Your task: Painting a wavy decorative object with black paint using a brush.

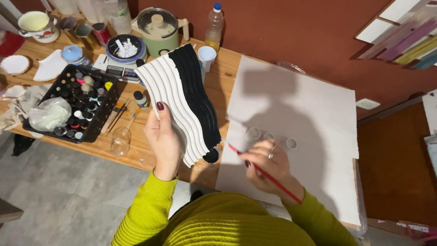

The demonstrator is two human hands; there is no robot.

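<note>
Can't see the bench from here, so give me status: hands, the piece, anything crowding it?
Left hand grips wavy ribbed panel, half black, half white. Right hand holds red brush, tip at panel's lower edge. Glass jar beside left hand.

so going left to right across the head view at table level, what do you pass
black tray of paint bottles → clear glass → left hand holding the wavy white and black panel → right hand with the red brush → large white sheet
</note>
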